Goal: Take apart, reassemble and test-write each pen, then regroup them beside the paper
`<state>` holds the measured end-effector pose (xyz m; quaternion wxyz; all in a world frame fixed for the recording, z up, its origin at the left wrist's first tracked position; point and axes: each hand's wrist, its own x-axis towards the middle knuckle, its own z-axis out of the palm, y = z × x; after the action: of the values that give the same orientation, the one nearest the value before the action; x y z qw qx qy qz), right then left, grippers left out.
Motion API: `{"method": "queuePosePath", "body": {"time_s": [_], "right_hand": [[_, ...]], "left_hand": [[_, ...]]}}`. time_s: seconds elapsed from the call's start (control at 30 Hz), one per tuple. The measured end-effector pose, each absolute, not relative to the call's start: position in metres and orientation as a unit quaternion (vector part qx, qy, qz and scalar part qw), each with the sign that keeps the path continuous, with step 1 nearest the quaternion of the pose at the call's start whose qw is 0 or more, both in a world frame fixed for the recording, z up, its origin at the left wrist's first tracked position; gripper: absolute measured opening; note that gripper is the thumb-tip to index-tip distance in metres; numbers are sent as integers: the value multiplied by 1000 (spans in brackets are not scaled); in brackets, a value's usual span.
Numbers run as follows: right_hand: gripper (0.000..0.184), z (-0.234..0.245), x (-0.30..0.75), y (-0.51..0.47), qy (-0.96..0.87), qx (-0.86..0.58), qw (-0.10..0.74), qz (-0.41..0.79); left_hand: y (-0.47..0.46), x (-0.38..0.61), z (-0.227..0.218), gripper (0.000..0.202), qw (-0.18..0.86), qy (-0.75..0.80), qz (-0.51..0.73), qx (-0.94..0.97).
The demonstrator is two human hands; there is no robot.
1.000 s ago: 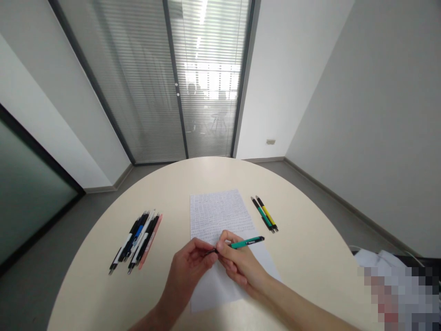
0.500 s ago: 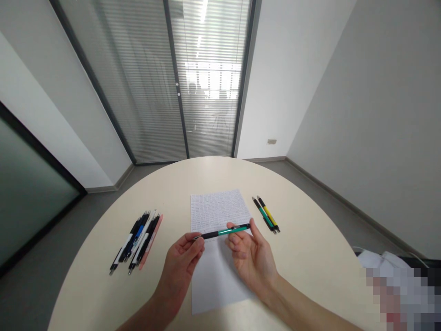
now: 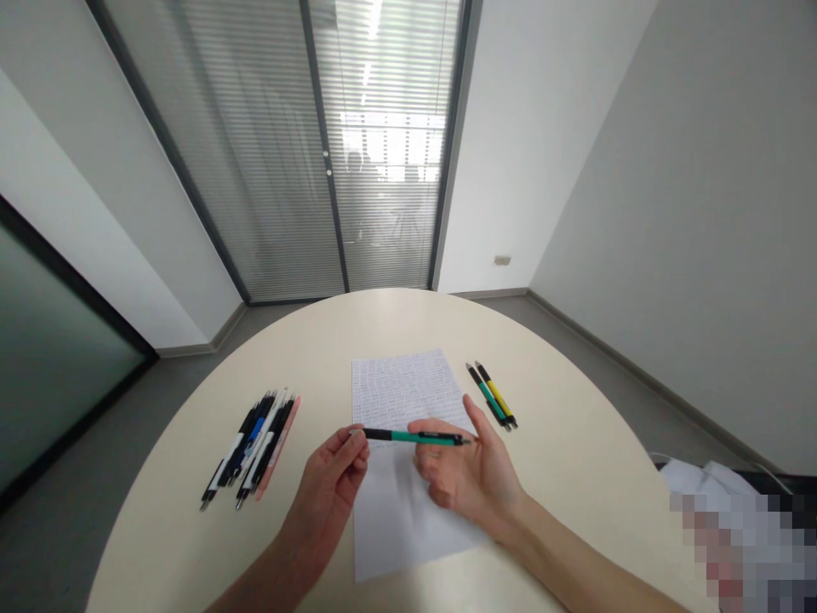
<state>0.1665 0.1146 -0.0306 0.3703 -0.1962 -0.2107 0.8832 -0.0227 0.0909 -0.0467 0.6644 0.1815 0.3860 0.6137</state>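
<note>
A green and black click pen (image 3: 408,437) lies level above the paper, its tip end pinched by thumb and fingers of my left hand (image 3: 335,468). My right hand (image 3: 476,477) is behind the pen's clip end, thumb raised away from it and fingers loosely bent. The pen passes in front of those fingers; whether it touches them I cannot tell. Below both hands is a sheet of paper (image 3: 402,383), its upper part covered in small handwriting and its lower part blank.
Several pens (image 3: 255,447) lie in a bundle on the left of the round table (image 3: 396,319). To the right of the paper, another green pen (image 3: 490,396) lies beside a yellow pen (image 3: 496,393). A pale cloth (image 3: 695,481) shows at the lower right.
The pen has rolled so its clip faces me, and it now sits more level and slightly left. My right thumb has lifted off the pen's end.
</note>
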Motion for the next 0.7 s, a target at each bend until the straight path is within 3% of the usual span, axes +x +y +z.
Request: {"method": "queuePosePath", "body": {"time_s": [0.13,0.27,0.37,0.47,0.53,0.7], "right_hand": [[32,-27,178,119,-377,-279,272,840],[48,-23,188,125,-503,-312,218,776],[46,-16,207,137,-567,-396,207,692],[45,-12,243,156,-619,-535,287,498],[40,-15,270,170,-631,-659,304,275],[26,-37,313,194,-595,-736,293,136]], "left_hand": [[91,-23,-43,29,681,389,583,212],[90,-21,-41,38,693,410,553,215],[90,-21,-43,50,683,427,558,200],[89,-21,-46,47,677,429,566,192],[88,-21,-46,43,684,432,555,197],[85,-17,-45,37,704,451,502,220]]}}
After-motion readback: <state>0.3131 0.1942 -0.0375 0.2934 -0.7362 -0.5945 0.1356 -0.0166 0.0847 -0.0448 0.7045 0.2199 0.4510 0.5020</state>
